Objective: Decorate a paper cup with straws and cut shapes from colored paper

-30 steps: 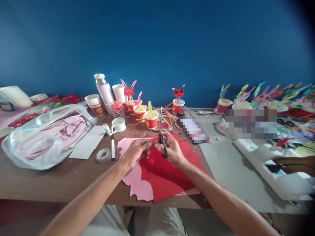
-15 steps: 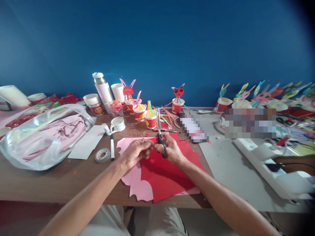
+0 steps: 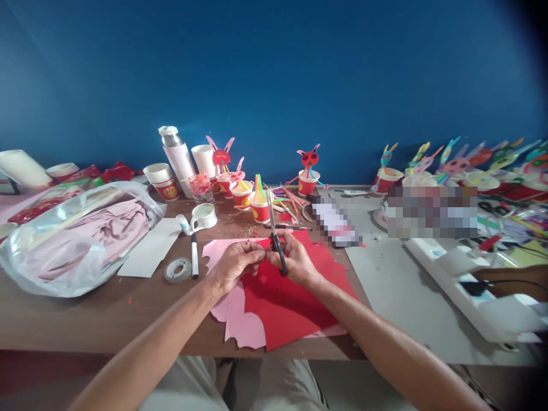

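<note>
My right hand [image 3: 296, 258] is closed round the black handles of a pair of scissors [image 3: 277, 242], whose thin metal blades point up and away from me. Close beside it, my left hand [image 3: 240, 262] has thumb and fingers pinched together; whatever is between them is too small to make out. Both hands are above a red paper sheet [image 3: 299, 302], which lies over pink paper [image 3: 246, 328] with wavy cut edges. Just beyond the blades stands a red and white paper cup [image 3: 261, 208] with green and yellow strips rising from it.
To the left are a tape roll [image 3: 177, 270], a marker [image 3: 194, 257], a white cup [image 3: 204, 216] and a plastic bag [image 3: 81, 245] with pink cloth. A white flask [image 3: 178, 160] and a red paper figure in a cup [image 3: 309, 171] stand behind. A power strip [image 3: 449, 294] lies right.
The scissors have tilted a little to the left, their blades now in front of the cup with strips. My left hand stays pinched in nearly the same place.
</note>
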### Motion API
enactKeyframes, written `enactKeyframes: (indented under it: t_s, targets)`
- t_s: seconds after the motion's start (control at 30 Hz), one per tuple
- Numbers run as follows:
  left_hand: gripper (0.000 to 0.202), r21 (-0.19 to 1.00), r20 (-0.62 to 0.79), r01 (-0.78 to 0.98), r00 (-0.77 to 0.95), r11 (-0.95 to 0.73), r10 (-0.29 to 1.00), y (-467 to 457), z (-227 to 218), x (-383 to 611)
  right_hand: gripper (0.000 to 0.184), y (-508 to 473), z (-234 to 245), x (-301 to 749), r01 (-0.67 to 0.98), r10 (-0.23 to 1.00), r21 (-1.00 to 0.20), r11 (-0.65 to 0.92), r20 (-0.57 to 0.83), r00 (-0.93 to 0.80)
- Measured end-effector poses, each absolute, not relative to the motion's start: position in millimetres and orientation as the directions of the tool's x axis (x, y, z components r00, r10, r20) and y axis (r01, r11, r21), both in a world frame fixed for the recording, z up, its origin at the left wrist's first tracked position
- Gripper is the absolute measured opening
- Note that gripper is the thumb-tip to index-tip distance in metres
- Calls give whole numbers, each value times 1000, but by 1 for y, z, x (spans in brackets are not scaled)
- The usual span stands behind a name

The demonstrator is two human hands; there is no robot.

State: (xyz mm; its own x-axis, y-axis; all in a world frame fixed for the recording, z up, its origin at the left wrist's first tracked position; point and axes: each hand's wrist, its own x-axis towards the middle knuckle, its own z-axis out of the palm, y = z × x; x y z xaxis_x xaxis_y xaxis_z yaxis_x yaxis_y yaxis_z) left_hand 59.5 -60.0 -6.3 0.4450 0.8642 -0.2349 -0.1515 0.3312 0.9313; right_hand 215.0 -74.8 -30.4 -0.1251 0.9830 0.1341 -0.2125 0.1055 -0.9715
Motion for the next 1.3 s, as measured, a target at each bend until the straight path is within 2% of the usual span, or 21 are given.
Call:
enactKeyframes:
  t_s: [0.17,0.33,0.6,0.9,1.13,1.3]
  targets:
    - [17,894,-269,-190,496,405,826,-59,-7,57,41,-75,-27,215,-237,984,-964,118,146,-105]
    - [17,849,-222,-291,562,442,797,-54,-6,50,42,-73,-27,216,-241,983,-957,161,177,-44]
    - [12,809,-247,-300,607,506,755,-56,-6,51,45,-76,-26,214,-269,974,-941,203,224,-48]
    - [20,887,-225,-243,515,393,827,-59,-9,57,44,-78,-23,215,-248,978,-954,167,191,-78]
    - [20,938,-159,-210,450,277,879,-61,-12,60,40,-79,-28,214,-87,969,-969,233,238,-59]
    - [19,944,-146,-199,460,262,876,-62,-11,62,38,-80,-25,213,-66,976,-974,215,217,-33]
